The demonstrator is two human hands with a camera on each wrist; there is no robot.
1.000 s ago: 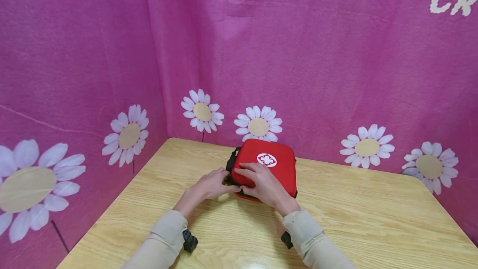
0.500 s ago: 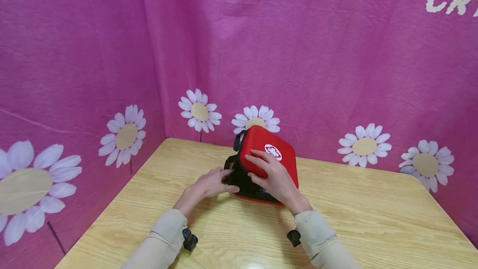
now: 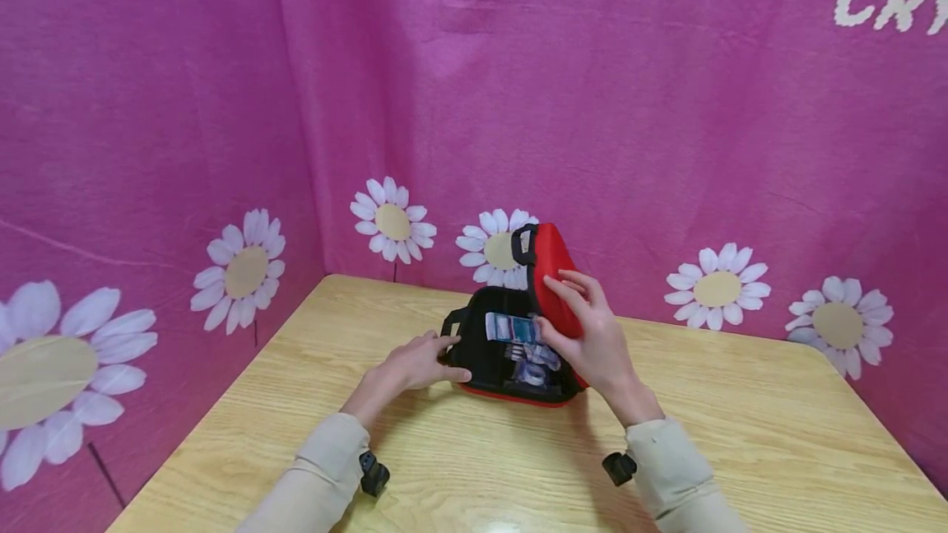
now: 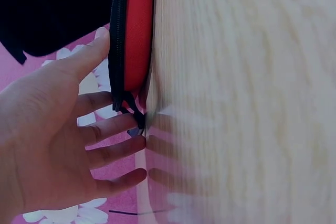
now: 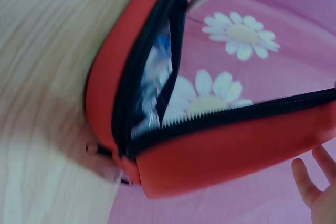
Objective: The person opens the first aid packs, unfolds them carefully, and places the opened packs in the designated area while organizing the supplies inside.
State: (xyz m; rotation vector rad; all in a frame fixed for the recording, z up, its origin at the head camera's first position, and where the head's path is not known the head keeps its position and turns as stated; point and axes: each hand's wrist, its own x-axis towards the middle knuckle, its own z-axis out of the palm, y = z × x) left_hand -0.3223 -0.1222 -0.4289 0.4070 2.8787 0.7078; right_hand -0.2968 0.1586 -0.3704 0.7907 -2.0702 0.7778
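Note:
A red first-aid case lies on the table, its lid swung up toward the right, black lining facing left. Inside the black base are a blue-and-white packet and clear-wrapped items, hard to make out singly. My left hand is at the base's left corner beside the base handle; its thumb touches the zipped rim and its fingers stretch out straight. My right hand holds the lid's edge, fingertips on the red outer face. Its thumb is mostly out of the right wrist view.
The case stands on a light wood table, near its back edge. A pink cloth with printed daisies hangs close behind and along the left side. A small black camera sits on the right wrist, another on the left.
My right hand has lifted the lid and swung it up and to the right, exposing the contents. The left hand has stayed nearly in place at the base's left corner.

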